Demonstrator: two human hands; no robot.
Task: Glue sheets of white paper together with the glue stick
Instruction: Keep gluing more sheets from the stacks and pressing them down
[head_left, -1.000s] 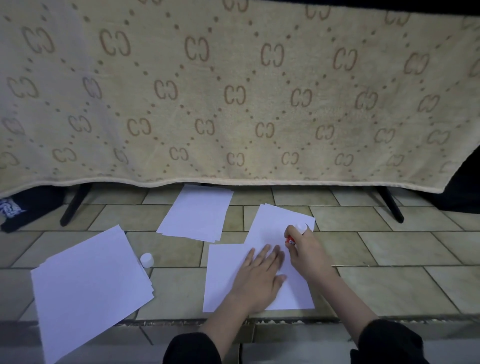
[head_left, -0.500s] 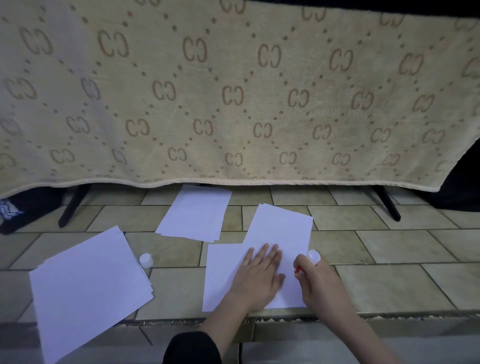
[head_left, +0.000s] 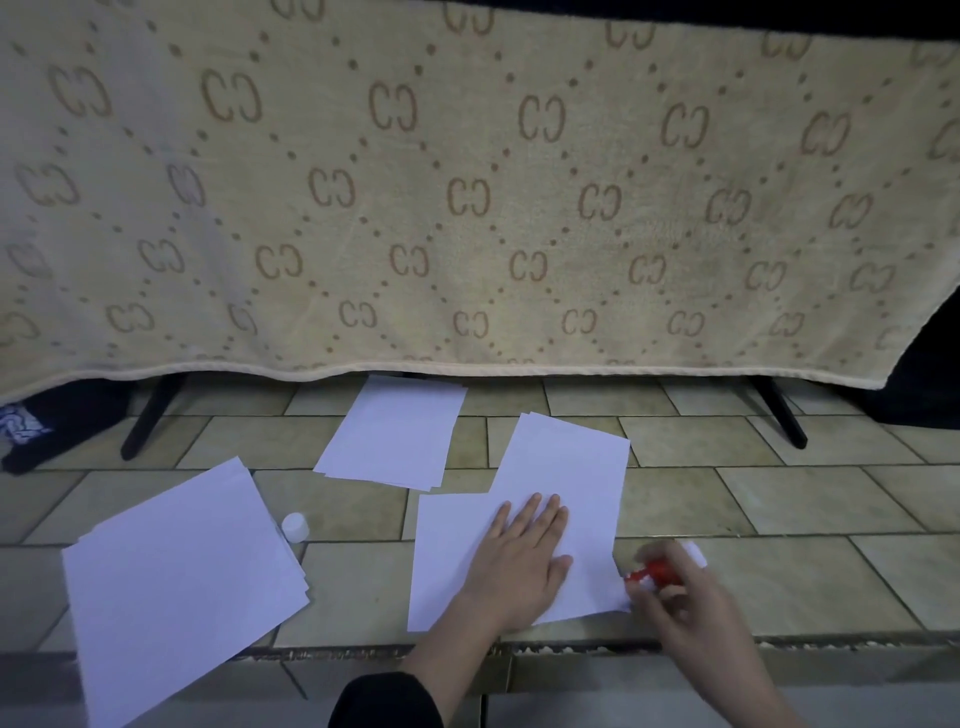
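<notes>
Right hand blurred, grips glue stick; left hand flat on paper.

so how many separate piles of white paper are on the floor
3: a stack at left by the cap, one near the blanket's edge, and the sheets under the left hand. Sheets within each can't be counted.

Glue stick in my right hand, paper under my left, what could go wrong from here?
1. The glue stick is at the sheet's lower right corner; a stroke running off the edge may smear the floor tile.
2. The left hand presses only mid-sheet, so that corner could lift or crease.
3. The loose cap could roll away.
</notes>
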